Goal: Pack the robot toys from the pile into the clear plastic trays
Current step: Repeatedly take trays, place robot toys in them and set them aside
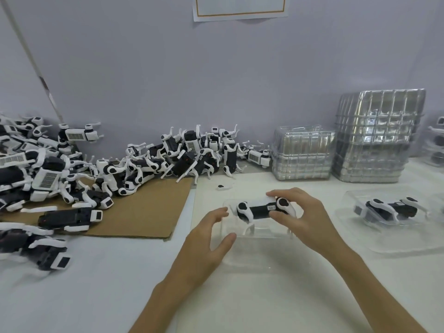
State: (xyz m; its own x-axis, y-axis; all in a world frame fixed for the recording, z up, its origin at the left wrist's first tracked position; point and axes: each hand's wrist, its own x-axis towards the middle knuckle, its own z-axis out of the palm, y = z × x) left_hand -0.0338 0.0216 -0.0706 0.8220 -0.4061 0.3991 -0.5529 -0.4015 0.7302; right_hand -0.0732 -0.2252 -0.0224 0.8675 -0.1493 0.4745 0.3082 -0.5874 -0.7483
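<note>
A black-and-white robot dog toy (pixel 257 211) lies on its side over a clear plastic tray (pixel 249 258) on the white table in front of me. My right hand (pixel 302 217) pinches the toy's right end between thumb and fingers. My left hand (pixel 209 239) hovers at the tray's left edge, its fingers spread and relaxed, fingertips near the toy's left end. A big pile of the same robot toys (pixel 153 162) spreads along the wall from the far left to the middle.
To the right, a second clear tray (pixel 360 236) holds one robot toy (pixel 391 209). Stacks of clear trays (pixel 374 138) stand at the back right against the wall. A brown cardboard sheet (pixel 144 212) lies under part of the pile. A small black-and-white loose part (pixel 222 187) sits behind the tray.
</note>
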